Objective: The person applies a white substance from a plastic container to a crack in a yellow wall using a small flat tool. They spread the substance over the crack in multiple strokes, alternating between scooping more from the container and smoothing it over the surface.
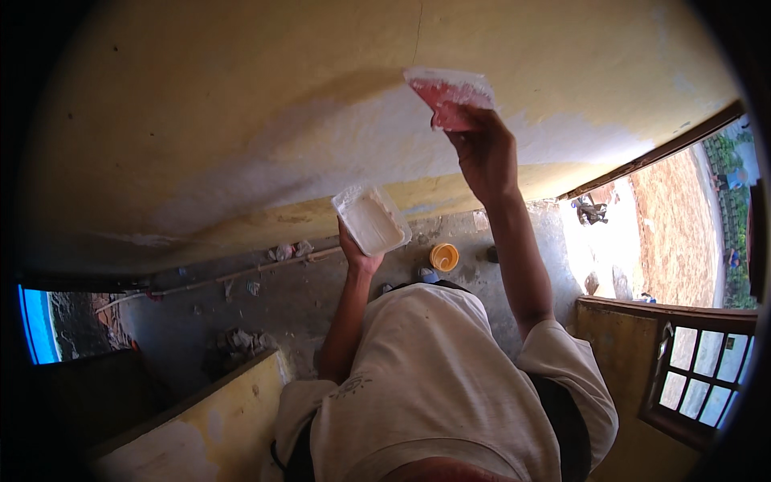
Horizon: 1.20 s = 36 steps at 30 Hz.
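My right hand (pixel 487 157) is raised toward the wall, closed on a flat red scraper (pixel 450 100) smeared with white paste. The scraper's whitened edge is up at the yellow wall (pixel 265 88); whether it touches the surface I cannot tell. Lower and to the left, my left hand (pixel 361 255) grips a clear plastic tub (pixel 373 222) from beneath, its fingers mostly hidden behind it. White paste coats the inside of the tub. A broad whitish patch (pixel 353 153) spreads over the wall behind both hands.
On the grey floor (pixel 313 293) stands an orange-yellow bucket (pixel 443 257) near my feet. A long pole (pixel 241 274) and crumpled scraps lie along the wall's base. A low yellow partition (pixel 201 410) is at lower left. To the right are a bright doorway (pixel 666 225) and a paned window (pixel 703 373).
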Each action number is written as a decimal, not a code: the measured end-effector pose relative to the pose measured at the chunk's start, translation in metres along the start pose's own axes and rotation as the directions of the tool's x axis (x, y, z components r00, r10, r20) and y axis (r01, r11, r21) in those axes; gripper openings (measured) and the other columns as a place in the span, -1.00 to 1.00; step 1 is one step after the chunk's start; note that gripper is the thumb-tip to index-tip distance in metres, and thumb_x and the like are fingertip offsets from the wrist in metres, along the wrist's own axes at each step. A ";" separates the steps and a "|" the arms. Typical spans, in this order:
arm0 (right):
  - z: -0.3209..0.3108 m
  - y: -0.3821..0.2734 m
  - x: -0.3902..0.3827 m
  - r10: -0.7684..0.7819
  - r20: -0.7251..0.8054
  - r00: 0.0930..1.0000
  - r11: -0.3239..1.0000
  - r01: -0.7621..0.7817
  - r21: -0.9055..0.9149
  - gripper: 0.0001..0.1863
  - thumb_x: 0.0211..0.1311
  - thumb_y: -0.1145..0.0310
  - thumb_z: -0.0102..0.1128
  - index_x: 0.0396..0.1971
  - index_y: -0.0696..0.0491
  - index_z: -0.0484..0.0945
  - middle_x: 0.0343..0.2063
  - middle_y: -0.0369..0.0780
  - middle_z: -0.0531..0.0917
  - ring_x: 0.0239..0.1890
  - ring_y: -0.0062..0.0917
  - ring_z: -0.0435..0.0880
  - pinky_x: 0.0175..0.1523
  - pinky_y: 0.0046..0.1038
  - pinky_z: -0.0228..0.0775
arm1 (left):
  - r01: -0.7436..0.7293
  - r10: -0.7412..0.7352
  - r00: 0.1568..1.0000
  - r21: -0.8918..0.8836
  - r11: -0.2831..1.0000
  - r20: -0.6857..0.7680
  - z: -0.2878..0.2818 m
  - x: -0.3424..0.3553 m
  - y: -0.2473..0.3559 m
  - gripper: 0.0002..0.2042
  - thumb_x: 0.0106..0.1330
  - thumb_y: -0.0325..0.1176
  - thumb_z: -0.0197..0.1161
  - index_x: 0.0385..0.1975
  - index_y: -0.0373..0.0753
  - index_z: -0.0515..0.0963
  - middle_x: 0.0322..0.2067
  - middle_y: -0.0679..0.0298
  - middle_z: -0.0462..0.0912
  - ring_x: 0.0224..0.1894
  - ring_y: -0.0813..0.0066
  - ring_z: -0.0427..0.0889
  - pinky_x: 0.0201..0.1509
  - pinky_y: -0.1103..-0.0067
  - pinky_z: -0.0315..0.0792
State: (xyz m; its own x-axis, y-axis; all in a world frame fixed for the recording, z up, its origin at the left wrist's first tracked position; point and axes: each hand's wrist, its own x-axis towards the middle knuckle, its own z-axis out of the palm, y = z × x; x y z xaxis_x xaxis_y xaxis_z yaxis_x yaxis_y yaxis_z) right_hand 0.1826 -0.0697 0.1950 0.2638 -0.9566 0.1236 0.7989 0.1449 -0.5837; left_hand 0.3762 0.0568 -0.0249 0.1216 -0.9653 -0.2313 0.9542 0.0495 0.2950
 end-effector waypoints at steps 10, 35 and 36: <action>-0.085 0.028 0.021 0.097 -0.115 0.989 0.955 -0.125 -0.269 -0.73 0.36 0.50 -0.13 -0.24 0.38 0.52 -0.11 0.07 0.63 0.08 -0.31 0.58 0.35 -0.38 0.39 | 0.034 -0.033 0.998 -0.006 0.999 0.050 -0.010 0.002 -0.006 -0.44 0.47 0.16 -0.15 0.30 -0.05 0.34 0.20 0.26 0.49 0.21 0.21 0.49 0.30 0.14 0.35; -0.126 -0.050 0.040 -0.032 -0.040 0.999 0.834 0.004 -0.552 -0.78 0.38 0.52 -0.06 -0.24 0.42 0.46 -0.21 0.02 0.63 -0.06 -0.35 0.64 0.12 -0.50 0.59 | 0.048 -0.052 0.997 0.082 0.995 0.052 0.029 0.028 -0.049 -0.40 0.43 0.22 -0.12 0.29 -0.06 0.35 0.16 0.25 0.52 0.17 0.15 0.52 0.26 0.11 0.39; -0.102 -0.075 0.052 0.039 -0.141 0.989 0.965 -0.074 -0.252 -0.77 0.37 0.55 -0.07 -0.26 0.48 0.44 -0.21 0.06 0.61 -0.09 -0.34 0.63 0.08 -0.52 0.61 | 0.051 -0.057 0.997 0.094 0.994 0.059 0.033 0.029 -0.052 -0.42 0.45 0.19 -0.14 0.29 -0.06 0.35 0.16 0.25 0.52 0.16 0.16 0.52 0.25 0.13 0.39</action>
State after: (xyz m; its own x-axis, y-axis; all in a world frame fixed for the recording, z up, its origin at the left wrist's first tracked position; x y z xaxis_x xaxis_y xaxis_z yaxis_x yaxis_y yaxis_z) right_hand 0.0809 -0.1557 0.1633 0.2161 -0.9763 -0.0136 0.6155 0.1471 -0.7743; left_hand 0.3214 0.0180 -0.0159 0.0511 -0.9800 -0.1925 0.9292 -0.0240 0.3687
